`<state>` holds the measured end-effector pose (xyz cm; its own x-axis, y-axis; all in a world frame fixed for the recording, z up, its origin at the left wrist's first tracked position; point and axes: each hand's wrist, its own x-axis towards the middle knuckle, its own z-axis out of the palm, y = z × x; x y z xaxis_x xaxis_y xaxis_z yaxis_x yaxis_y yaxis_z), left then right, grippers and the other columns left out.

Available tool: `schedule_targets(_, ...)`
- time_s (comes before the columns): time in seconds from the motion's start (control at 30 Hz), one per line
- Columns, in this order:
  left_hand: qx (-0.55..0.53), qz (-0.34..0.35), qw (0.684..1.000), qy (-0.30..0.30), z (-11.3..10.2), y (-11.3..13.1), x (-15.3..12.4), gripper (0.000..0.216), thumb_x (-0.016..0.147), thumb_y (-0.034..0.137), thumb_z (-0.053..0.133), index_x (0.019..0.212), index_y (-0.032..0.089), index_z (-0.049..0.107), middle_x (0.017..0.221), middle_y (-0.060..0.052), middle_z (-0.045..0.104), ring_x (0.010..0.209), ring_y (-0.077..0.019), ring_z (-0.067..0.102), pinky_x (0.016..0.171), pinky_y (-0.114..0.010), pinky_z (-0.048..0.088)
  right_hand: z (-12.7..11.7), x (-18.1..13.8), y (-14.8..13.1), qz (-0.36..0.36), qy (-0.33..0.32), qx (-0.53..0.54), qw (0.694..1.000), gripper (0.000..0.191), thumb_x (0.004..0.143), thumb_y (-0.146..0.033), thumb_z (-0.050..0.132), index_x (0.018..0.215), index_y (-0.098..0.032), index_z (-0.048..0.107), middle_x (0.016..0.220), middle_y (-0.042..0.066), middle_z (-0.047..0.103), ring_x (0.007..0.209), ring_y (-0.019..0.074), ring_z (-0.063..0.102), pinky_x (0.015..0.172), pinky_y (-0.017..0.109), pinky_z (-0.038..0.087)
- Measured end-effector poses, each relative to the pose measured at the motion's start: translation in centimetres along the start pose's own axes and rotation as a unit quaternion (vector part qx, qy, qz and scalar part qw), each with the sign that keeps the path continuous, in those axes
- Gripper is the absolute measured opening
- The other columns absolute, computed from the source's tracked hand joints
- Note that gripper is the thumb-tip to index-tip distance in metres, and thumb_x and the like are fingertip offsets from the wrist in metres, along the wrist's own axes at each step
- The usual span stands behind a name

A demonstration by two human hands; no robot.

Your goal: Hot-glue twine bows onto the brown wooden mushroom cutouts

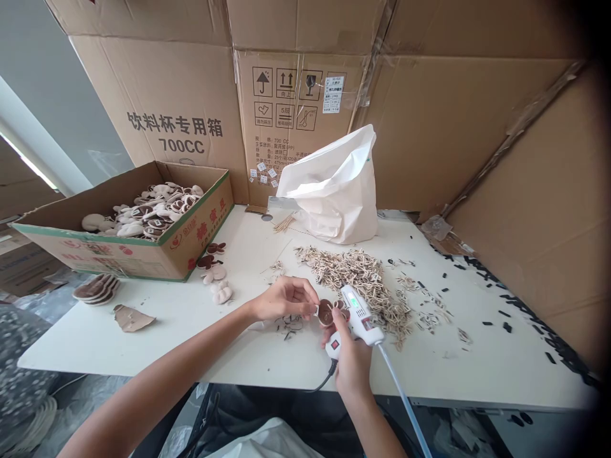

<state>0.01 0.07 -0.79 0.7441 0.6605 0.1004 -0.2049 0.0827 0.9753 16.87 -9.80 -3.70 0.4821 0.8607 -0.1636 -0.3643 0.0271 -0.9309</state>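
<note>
My right hand is wrapped round a white hot glue gun, which has a small green display and a long clear glue stick out of its back. The same hand's thumb and fingers also pinch a small brown fabric piece with a pale cord on it. At that piece's left edge my left hand is closed in a pinch on a small white label. Just beyond both hands lies a heap of pale cord loops.
At the left, a cardboard box holds many plush pieces. A white bag stands at the back. Brown fabric pieces are stacked at the left edge, pale ones lie nearer. Black bits are scattered at the right.
</note>
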Motion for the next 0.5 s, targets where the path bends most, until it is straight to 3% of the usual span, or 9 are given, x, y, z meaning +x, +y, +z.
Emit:
schedule_targets(0.23, 0.014, 0.010, 1.000, -0.003, -0.1, -0.6, 0.1, 0.027, 0.086, 0.030, 0.084, 0.101, 0.009, 0.074, 0.092, -0.012, 0.076, 0.074, -0.0146, 0.071, 0.071, -0.028, 0.058, 0.0, 0.1, 0.2, -0.003, -0.002, 0.001, 1.000, 0.047, 0.076, -0.049, 0.091, 0.101, -0.017, 0.068, 0.070, 0.002, 0.072, 0.044, 0.0121, 0.055, 0.041, 0.024, 0.044)
schedule_targets(0.5, 0.113, 0.047, 0.992, -0.011, 0.5, 0.5, 0.0, 0.020, 0.087, 0.028, 0.081, 0.098, 0.012, 0.078, 0.098, -0.012, 0.074, 0.086, -0.0172, 0.070, 0.082, -0.030, 0.057, 0.0, -0.1, 0.0, 0.014, 0.000, -0.001, 1.000, 0.050, 0.075, -0.049, 0.091, 0.106, -0.018, 0.067, 0.069, 0.001, 0.071, 0.046, 0.0136, 0.055, 0.042, 0.025, 0.046)
